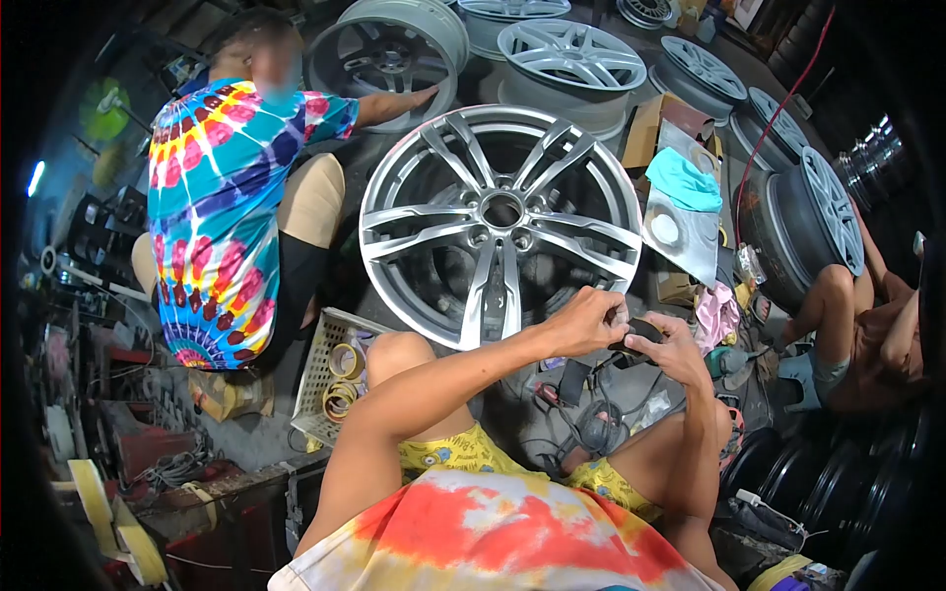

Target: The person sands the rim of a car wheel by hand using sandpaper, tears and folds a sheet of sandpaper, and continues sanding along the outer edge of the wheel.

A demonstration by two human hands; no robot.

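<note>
A large silver alloy wheel rim (503, 210) with paired spokes lies face up in front of my knees. My left hand (589, 321) is closed in a pinch just over the rim's near right edge; what its fingers hold, if anything, is hidden. Close beside it, my right hand (672, 351) is wrapped round a small black rounded object (645, 331), whose kind I cannot make out. The two hands nearly meet, and my left fingertips are at or near that object.
A plastic basket (313, 394) with tape rolls (345, 361) stands left of my knee. Cables (601, 424) lie between my legs. A turquoise cloth (682, 180) rests right of the rim. One person (222, 217) sits at left, another (872, 340) at right; more wheels (572, 54) stand behind.
</note>
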